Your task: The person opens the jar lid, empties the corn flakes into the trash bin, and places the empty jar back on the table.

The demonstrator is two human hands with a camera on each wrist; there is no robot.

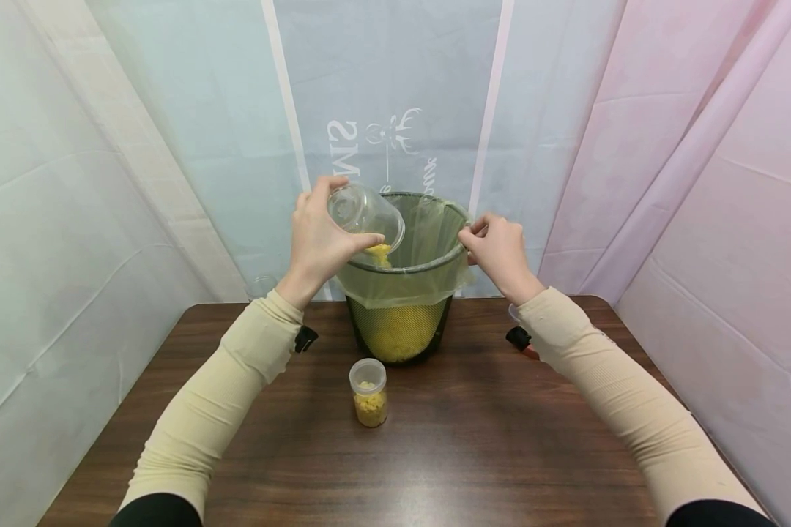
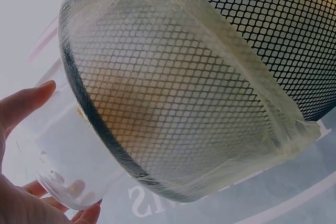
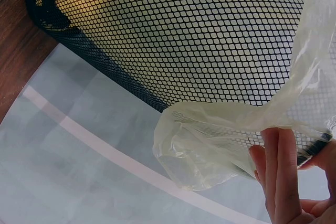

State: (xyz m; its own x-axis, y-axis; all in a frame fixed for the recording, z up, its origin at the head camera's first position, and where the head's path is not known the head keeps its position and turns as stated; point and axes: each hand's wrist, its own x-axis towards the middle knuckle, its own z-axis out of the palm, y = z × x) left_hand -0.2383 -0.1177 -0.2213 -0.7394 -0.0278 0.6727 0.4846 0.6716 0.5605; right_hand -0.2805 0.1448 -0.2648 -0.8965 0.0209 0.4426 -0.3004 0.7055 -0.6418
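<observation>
My left hand (image 1: pixel 321 238) grips a clear plastic jar (image 1: pixel 362 212), tipped with its mouth over the rim of a black mesh wastebasket (image 1: pixel 395 329). Yellow crumbly bits (image 1: pixel 380 252) lie at the jar's mouth, and a few cling inside the jar (image 2: pixel 73 171) in the left wrist view. A pale yellow-green plastic bag (image 1: pixel 402 289) lines the basket and folds down over its rim. At the right side of that rim my right hand (image 1: pixel 497 252) pinches the bag's edge; in the right wrist view its fingers (image 3: pixel 281 171) reach under the folded bag (image 3: pixel 194 150).
In front of the basket, a small clear jar (image 1: pixel 370 399) of yellow bits stands upright on the dark wooden table (image 1: pixel 461 454). Clear round plastic pieces (image 1: pixel 261 285) show partly behind the left wrist. Cloth curtains (image 1: pixel 204 110) enclose the back and sides.
</observation>
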